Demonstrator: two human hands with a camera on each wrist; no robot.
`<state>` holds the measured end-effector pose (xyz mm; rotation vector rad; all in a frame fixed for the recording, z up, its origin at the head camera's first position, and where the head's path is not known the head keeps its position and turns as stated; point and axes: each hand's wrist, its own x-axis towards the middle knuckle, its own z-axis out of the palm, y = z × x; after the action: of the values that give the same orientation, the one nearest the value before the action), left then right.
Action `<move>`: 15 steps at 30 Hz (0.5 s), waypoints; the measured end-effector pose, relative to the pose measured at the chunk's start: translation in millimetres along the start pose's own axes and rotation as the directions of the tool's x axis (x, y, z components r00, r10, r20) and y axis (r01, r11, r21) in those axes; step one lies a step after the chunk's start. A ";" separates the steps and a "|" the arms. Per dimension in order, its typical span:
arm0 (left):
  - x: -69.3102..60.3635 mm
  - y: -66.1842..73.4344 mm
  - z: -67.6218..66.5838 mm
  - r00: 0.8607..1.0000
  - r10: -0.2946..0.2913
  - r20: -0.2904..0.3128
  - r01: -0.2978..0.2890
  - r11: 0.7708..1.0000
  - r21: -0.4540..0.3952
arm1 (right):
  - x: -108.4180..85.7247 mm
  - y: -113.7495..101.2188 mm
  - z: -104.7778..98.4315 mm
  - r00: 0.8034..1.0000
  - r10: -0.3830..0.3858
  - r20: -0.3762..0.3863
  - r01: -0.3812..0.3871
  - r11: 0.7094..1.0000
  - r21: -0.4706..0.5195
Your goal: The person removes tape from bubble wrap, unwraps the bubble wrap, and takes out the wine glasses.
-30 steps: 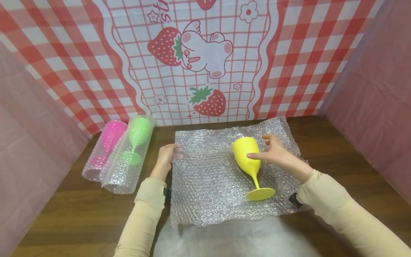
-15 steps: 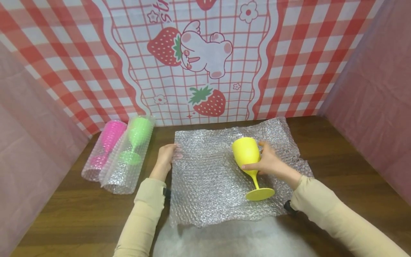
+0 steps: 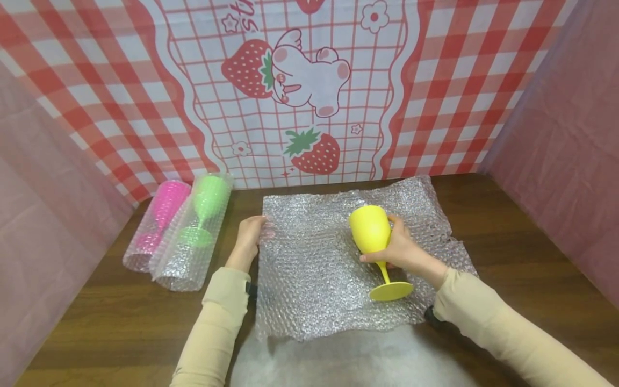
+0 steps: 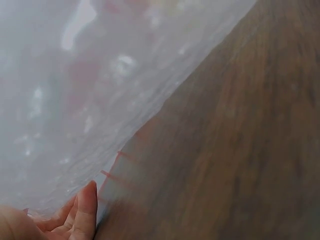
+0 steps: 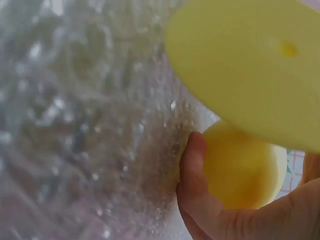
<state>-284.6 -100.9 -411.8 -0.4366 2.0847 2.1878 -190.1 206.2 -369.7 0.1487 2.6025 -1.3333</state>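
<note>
Clasping yellow goblet (image 3: 369, 231), right grip (image 3: 402, 248) partly hides it.

The head view is bright and clear. Little shiny spots cover the bubble wrap (image 3: 309, 263). Both wrist views look darker and blurry, with the wooden tabletop (image 4: 240, 130) smeared.

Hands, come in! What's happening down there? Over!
Right hand gripping yellow cup; left hand holding bubble wrap's edge. Cup bare, on its side. Nothing seen blocking.

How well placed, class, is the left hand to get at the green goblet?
Probably not directly: the left hand looks near enough, but bubble wrap surrounds the green goblet.
</note>
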 end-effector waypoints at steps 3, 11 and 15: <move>-0.2 0.7 0.0 1.000 -0.001 -0.007 0.001 1.000 0.010 | 0.7 -0.3 1.8 1.000 0.010 -0.002 -0.010 1.000 0.023; -1.0 0.7 0.6 1.000 0.000 -0.008 0.000 1.000 -0.013 | 0.5 2.5 3.7 1.000 0.004 0.010 -0.005 0.999 0.044; -1.2 1.0 0.6 1.000 0.003 -0.015 -0.003 1.000 -0.001 | 0.5 4.2 4.0 1.000 -0.004 0.008 0.004 0.999 0.036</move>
<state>-283.8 -100.2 -410.6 -0.4519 2.0933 2.1942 -189.3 205.4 -375.4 0.1437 2.5741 -1.3795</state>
